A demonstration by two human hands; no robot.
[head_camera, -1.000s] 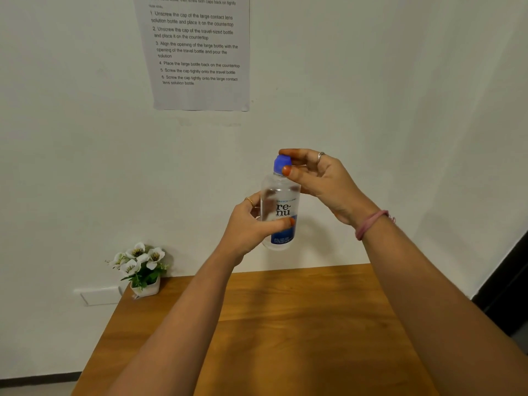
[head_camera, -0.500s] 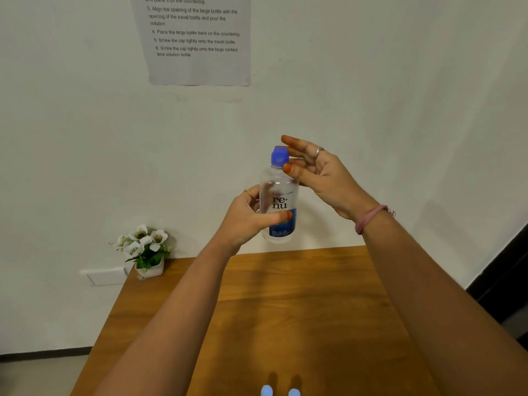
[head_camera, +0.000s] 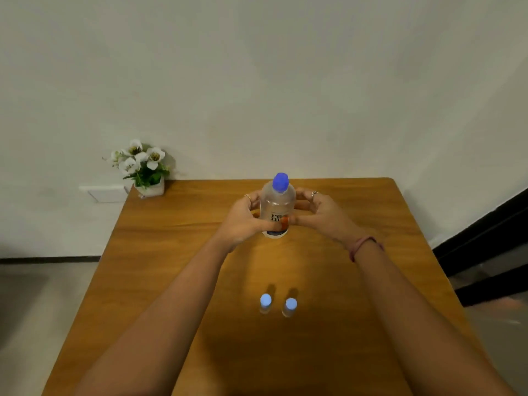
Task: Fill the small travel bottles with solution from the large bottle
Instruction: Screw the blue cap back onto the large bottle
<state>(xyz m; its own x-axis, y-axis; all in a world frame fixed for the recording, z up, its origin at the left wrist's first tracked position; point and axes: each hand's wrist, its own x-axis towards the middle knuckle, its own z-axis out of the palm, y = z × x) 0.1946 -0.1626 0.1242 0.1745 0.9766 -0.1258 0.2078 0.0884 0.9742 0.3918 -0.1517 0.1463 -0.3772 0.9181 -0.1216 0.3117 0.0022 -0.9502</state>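
The large bottle (head_camera: 276, 208), clear-walled with a blue cap (head_camera: 280, 182) on its neck, is being held upright over the far half of the table (head_camera: 177, 247); whether its base is resting on the wood cannot be told. It is being gripped from both sides: the left hand (head_camera: 245, 221) is wrapped round its left flank with the thumb laid across the label, and the right hand (head_camera: 320, 214) is curled round its right flank. Nearer the viewer, well apart from the large bottle, two small travel bottles (head_camera: 265, 302) (head_camera: 289, 306) are standing side by side, both capped in pale blue. A potted white flower (head_camera: 143, 167) is standing at the far left corner. All three caps appear to be in place, so no pouring is judged possible yet. Risk is judged as follows: the travel bottles are narrow and light, and could be toppled by a passing forearm; solution could be spilled if the necks are poorly aligned.
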